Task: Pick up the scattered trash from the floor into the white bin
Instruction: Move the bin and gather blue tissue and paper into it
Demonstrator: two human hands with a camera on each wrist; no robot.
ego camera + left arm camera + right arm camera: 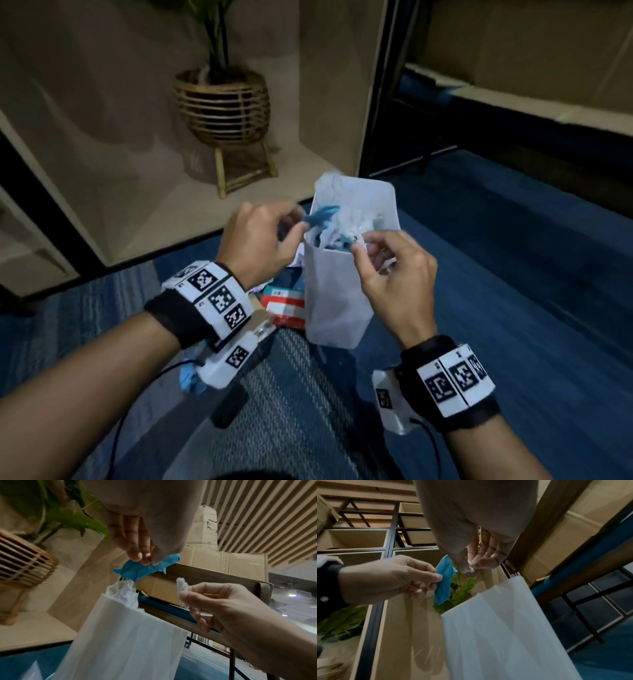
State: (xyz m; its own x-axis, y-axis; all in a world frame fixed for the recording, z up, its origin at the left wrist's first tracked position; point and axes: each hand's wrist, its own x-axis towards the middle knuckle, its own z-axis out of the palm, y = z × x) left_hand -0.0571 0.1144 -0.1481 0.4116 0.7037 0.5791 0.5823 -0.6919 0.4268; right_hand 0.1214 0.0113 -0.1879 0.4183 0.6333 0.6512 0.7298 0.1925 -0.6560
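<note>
The tall white bin [334, 301] [123, 635] [501, 628] stands on the blue carpet between my hands, stuffed with white and blue crumpled scraps [342, 222]. My left hand [260, 236] [142, 557] [426, 580] pinches a blue crumpled paper [320, 215] [145, 568] [444, 580] over the bin's left rim. My right hand [387, 260] [197, 597] [471, 565] pinches a small white scrap [181, 586] [471, 568] over the near rim.
A red-and-white packet [286, 305] lies on the carpet left of the bin, under my left wrist. A wicker planter [222, 109] on a stand sits in a beige alcove behind. Dark shelving legs and carpet lie to the right.
</note>
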